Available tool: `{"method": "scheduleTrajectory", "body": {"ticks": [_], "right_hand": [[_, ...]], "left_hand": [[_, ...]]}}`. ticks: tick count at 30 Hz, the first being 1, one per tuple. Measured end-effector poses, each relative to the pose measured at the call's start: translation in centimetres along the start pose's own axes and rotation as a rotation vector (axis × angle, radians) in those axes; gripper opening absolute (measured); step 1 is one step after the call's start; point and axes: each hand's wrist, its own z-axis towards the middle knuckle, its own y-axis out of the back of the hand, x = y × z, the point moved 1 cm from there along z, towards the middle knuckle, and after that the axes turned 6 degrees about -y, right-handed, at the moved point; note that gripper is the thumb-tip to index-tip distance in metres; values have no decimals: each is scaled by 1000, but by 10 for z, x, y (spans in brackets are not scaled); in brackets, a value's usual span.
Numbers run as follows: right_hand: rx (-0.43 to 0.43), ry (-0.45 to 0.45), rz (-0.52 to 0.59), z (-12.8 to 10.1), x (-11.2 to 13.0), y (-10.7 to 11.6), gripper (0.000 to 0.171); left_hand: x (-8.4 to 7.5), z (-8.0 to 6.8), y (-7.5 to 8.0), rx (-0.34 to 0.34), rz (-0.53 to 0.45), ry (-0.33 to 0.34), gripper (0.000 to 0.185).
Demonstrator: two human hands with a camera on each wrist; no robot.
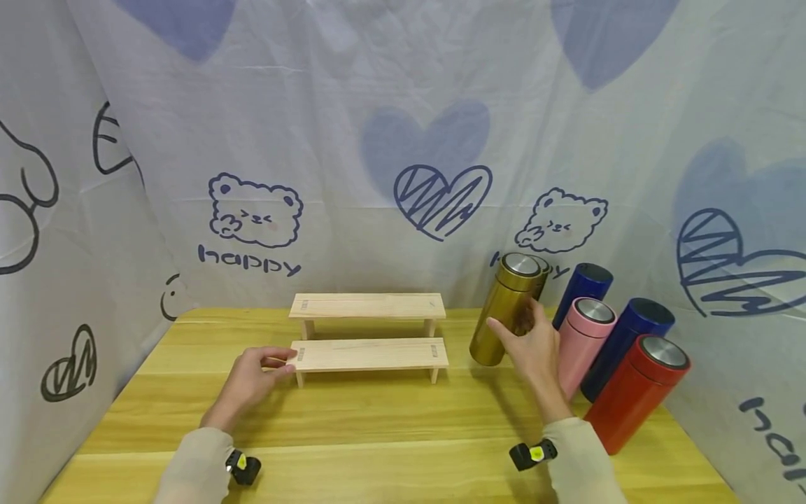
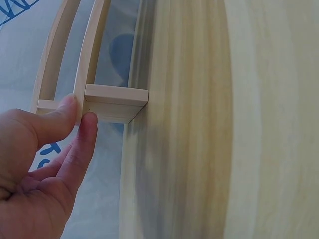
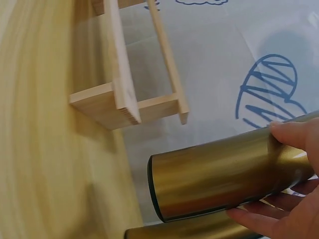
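A two-step wooden shelf (image 1: pixel 371 355) stands at the back middle of the table. My left hand (image 1: pixel 248 383) pinches the left end of its lower board, thumb (image 2: pixel 65 112) on one face and fingertips on the other. With thumb and fingers spread around it, my right hand (image 1: pixel 535 348) grips a gold thermos bottle (image 1: pixel 500 311) with a silver-topped lid, to the right of the shelf. The bottle's dark-rimmed base shows in the right wrist view. Just behind it is a second gold bottle (image 3: pixel 194 228), mostly hidden in the head view.
On the right stand a pink bottle (image 1: pixel 581 343), a red bottle (image 1: pixel 636 395) and two blue bottles, one farther back (image 1: pixel 582 283) and one between pink and red (image 1: pixel 630 343). A printed white curtain (image 1: pixel 352 238) hangs behind and beside the wooden table (image 1: pixel 378 448).
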Motion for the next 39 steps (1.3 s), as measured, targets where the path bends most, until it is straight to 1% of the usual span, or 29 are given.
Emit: {"method": "scheduleTrajectory", "body": {"ticks": [6,13,20,29,39], "right_hand": [[4,19,5,7,16,6,81],[57,28,41,15,33,5,77],[102,56,38,21,50,0,80],[152,94,53,28,74,-9,79],[186,76,45,37,92,-20,81]], "left_hand": [[0,1,0,8,-2,10,28],[-1,0,1,15,-4,19,28],[0,0,1,20,2,33,29],[-1,-1,0,14,-9,28,29],[0,1,0,10,-6,21,28]]}}
